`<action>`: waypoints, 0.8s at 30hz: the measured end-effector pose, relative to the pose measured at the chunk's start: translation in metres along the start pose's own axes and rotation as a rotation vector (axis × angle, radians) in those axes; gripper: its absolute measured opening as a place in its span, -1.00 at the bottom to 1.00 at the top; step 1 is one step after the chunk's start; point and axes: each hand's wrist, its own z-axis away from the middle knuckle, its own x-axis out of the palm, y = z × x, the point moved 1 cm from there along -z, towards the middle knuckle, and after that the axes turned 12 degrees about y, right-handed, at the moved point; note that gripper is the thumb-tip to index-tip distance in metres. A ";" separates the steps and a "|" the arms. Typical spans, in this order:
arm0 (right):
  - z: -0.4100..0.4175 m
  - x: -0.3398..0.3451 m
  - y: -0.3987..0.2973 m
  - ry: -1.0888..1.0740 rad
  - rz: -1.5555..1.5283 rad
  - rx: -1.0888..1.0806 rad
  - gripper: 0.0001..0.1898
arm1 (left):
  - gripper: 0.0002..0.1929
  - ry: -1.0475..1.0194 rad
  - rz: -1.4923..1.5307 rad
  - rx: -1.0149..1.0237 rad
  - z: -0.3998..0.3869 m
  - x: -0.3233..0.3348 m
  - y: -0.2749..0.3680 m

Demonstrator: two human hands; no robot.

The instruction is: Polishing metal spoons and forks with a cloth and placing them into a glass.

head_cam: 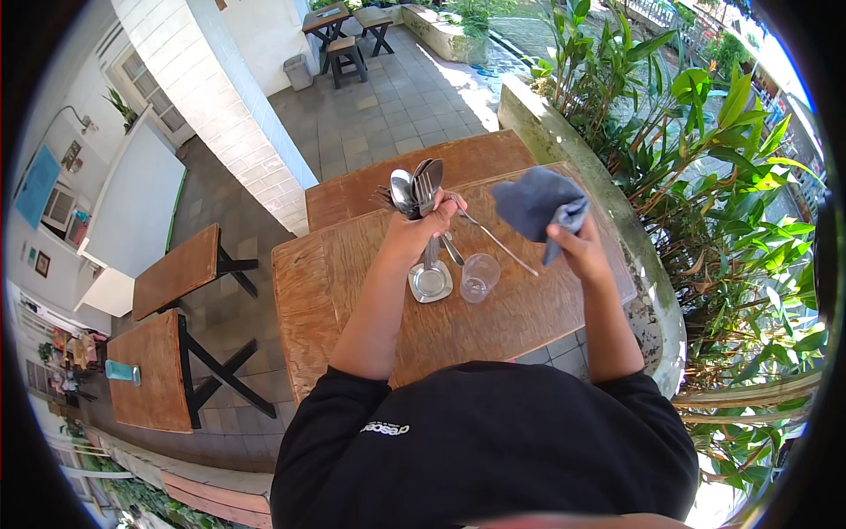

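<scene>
My left hand (423, 225) grips a bunch of metal spoons and forks (416, 188), heads up and handles down. One more piece of cutlery (497, 242) slants out from that hand to the lower right; which kind its head is I cannot tell. In my right hand (581, 244) is a crumpled blue-grey cloth (542, 202), held up to the right and apart from the cutlery. Below my left hand, a small squarish metal dish (430, 283) sits on the wooden table (370, 291). A clear plastic cup (480, 278) stands just right of the dish.
A wooden bench (423, 168) runs along the table's far side. A mossy low wall (651, 304) with leafy plants (720, 198) borders the right. To the left are a white brick pillar (218, 112) and wooden tables (149, 377), one bearing a light-blue container (123, 373).
</scene>
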 end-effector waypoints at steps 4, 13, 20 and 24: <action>0.006 0.076 0.030 -0.240 -0.021 0.058 -0.35 | -0.84 -0.013 -0.033 0.056 0.011 0.009 0.013; 0.026 0.108 0.031 -0.224 0.310 -0.254 -0.64 | -0.85 0.340 -0.155 0.194 0.024 -0.011 0.014; 0.029 0.115 0.025 -0.059 0.745 -0.621 -0.64 | -0.75 0.648 0.077 0.291 0.034 0.017 0.002; 0.029 0.116 0.024 -0.040 0.822 -0.673 -0.64 | -0.75 0.695 0.012 0.327 0.041 0.024 0.003</action>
